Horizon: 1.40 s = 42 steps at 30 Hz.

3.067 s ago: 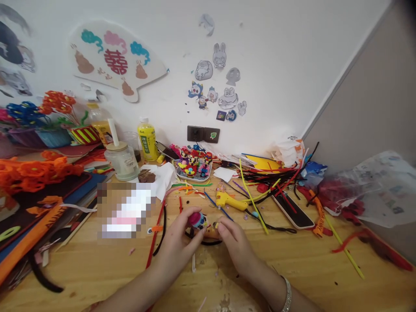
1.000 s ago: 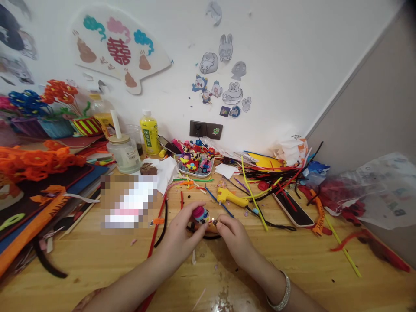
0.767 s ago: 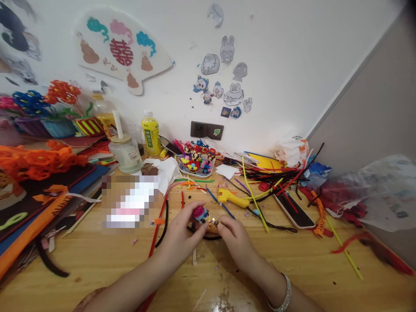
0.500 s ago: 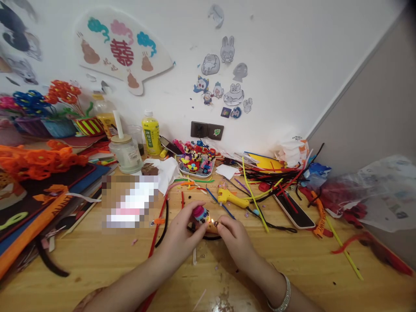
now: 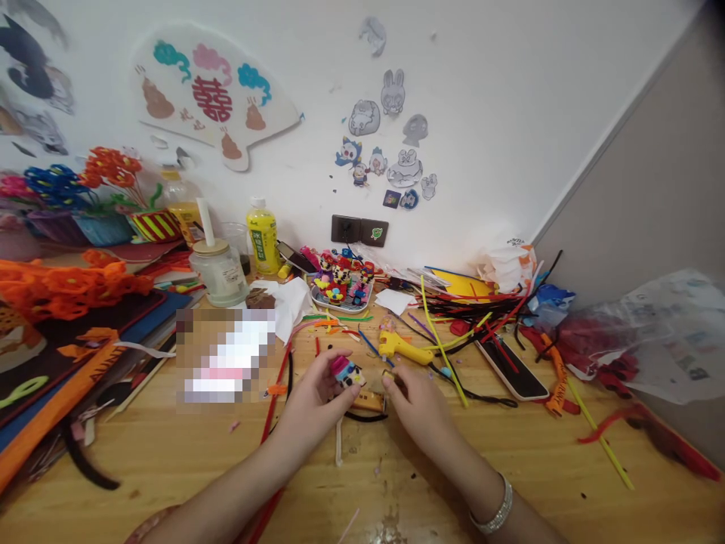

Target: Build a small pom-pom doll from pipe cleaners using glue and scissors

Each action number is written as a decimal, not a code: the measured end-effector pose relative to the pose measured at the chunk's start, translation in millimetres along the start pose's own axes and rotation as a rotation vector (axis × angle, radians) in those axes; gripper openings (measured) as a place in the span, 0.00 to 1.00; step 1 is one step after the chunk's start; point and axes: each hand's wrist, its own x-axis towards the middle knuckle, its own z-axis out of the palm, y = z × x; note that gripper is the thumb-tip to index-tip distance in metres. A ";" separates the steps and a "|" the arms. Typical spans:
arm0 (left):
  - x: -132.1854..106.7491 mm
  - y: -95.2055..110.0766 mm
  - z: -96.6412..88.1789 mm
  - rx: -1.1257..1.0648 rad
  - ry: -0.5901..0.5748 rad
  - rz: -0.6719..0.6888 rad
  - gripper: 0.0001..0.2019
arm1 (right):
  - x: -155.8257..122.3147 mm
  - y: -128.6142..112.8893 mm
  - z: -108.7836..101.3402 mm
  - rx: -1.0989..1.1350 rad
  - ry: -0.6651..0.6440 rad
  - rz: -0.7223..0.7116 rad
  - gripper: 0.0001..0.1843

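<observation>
My left hand [image 5: 320, 393] is closed round a small figurine [image 5: 347, 372] with a pink top, a blue band and dark markings; its lower part is hidden by the thumb. My right hand [image 5: 416, 397] is closed, thumb bent, on a lighter [image 5: 390, 375], of which only the small metallic end shows. No flame is visible at it. A short gap separates the lighter from the figurine. Below and between both hands lies a flat tan piece [image 5: 371, 400] with dark marks, partly covered by the left hand. A black strip [image 5: 365, 418] curves just under it.
A yellow glue gun [image 5: 411, 347] lies beyond my right hand, its black cord running right. Behind it stands a tray [image 5: 343, 306] of small colourful figurines. Pipe cleaners [image 5: 470, 306] and a phone [image 5: 515, 366] lie to the right. A glass jar [image 5: 220, 276] and bottle [image 5: 263, 238] stand left.
The small flame between my hands has gone out. My right hand has drawn slightly right and up, away from the figurine. The figurine has tilted in my left hand, and more of the tan piece shows.
</observation>
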 end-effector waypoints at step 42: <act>-5.7 0.3 8.2 -0.143 -0.087 -0.056 0.14 | -11.3 -23.7 11.9 1.050 -0.043 0.171 0.10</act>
